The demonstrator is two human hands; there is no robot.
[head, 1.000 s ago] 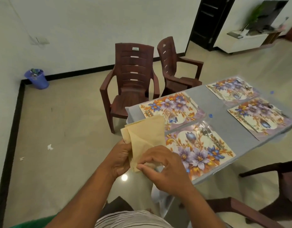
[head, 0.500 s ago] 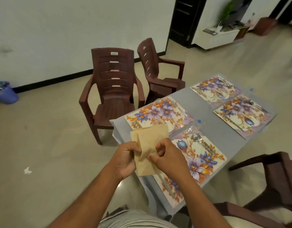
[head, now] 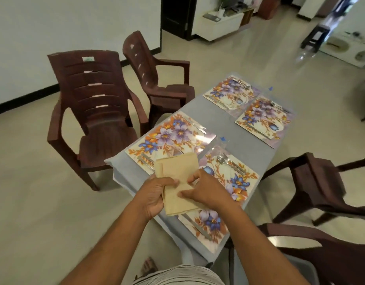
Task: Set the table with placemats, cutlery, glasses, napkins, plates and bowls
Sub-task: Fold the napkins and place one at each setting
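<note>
Napkin time: both hands were up on a little stack of tan napkins (head: 176,182) right over the near end of the table (head: 235,132).

The left hand (head: 155,194) had the stack clamped along its left edge, thumb on top, while the right hand (head: 204,192) was pinching at the top sheet with its fingertips. If you ask me, the trick here was to peel just one layer, keep the rest squeezed so they didn't fan out, then lay it flat on the nearest placemat (head: 224,194) beside the cutlery (head: 229,163). The napkins looked like thin, folded, floppy paper in plain beige, held above the table edge between the two near mats, not touching down yet. All four floral mats already had cutlery; no plates or glasses that I could see.
</note>
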